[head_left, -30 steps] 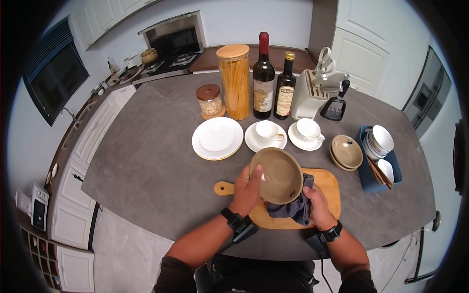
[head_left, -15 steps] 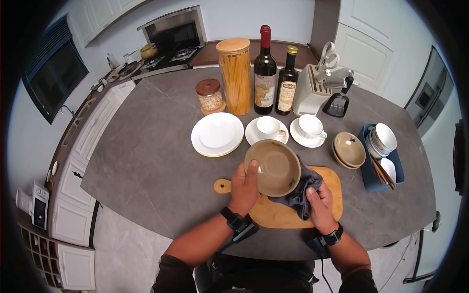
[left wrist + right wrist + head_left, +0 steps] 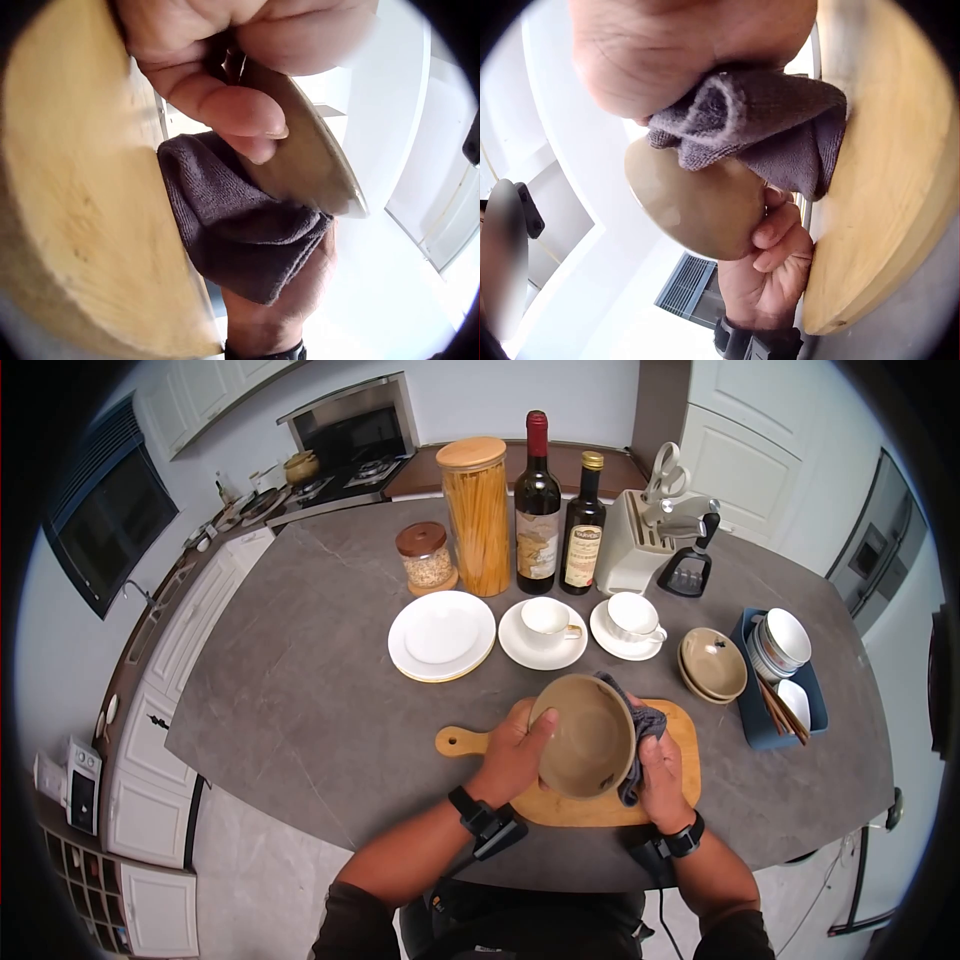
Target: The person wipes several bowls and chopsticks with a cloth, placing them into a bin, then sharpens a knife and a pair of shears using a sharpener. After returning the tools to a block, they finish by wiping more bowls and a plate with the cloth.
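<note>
Above the wooden board [image 3: 590,815], a tan bowl [image 3: 585,735] is tilted with its inside facing up toward the head view. My left hand [image 3: 508,758] grips its left side, thumb over the rim and fingers underneath, as the left wrist view also shows. A dark grey cloth [image 3: 648,725] lies against the bowl's right side. My right hand [image 3: 662,780] holds that cloth around the rim. In the right wrist view the cloth [image 3: 757,120] is bunched between my right hand [image 3: 690,52] and the bowl's outside [image 3: 697,199].
Behind the board stand white plates [image 3: 442,635] and two cups on saucers [image 3: 545,650]. Two tan bowls [image 3: 713,663] are nested at the right, beside a blue basket [image 3: 768,730] with bowls and chopsticks. Jars, bottles [image 3: 538,525] and a knife block [image 3: 632,550] stand farther back.
The bowl has shifted right and down and tilted more than half a second ago. My right hand and the cloth have moved up along its right side.
</note>
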Motion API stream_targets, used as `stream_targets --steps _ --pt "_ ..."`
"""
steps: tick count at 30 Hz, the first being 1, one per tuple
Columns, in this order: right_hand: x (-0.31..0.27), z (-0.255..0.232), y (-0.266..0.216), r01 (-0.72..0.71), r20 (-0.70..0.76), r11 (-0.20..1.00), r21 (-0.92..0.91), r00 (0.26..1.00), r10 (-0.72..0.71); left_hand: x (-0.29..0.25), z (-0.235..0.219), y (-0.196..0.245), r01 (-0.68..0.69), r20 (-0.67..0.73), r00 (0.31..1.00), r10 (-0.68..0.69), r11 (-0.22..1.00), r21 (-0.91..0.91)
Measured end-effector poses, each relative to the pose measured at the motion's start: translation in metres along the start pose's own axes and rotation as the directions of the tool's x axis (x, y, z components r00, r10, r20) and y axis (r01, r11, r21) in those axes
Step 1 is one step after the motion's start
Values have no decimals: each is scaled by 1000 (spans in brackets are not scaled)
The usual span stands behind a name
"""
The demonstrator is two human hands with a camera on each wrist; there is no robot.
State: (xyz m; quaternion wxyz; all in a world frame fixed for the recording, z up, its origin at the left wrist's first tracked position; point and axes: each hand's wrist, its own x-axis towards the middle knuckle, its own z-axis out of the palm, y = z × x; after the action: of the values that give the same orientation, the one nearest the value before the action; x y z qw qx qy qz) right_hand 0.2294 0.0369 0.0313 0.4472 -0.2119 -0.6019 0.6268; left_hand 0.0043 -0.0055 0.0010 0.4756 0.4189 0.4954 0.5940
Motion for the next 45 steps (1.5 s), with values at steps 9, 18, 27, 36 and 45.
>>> stream_targets --steps 9,18,27,36,45 --pt "-7 -17 7 -241 -43 970 -16 970 240 -13 0 17 150 149 974 -168 981 123" --pt "-4 -1 0 -376 -78 904 201 914 398 -11 3 6 -109 51 994 99 959 260" --pt "-2 -3 11 -214 32 976 45 977 213 -5 -2 15 -117 -102 986 130 986 118" --pt "-1 -3 8 -91 -69 994 52 993 95 -3 -6 3 -105 -27 994 107 991 83" --pt "-2 -7 10 -211 8 972 104 977 211 1 -6 -13 -21 46 999 21 1000 5"
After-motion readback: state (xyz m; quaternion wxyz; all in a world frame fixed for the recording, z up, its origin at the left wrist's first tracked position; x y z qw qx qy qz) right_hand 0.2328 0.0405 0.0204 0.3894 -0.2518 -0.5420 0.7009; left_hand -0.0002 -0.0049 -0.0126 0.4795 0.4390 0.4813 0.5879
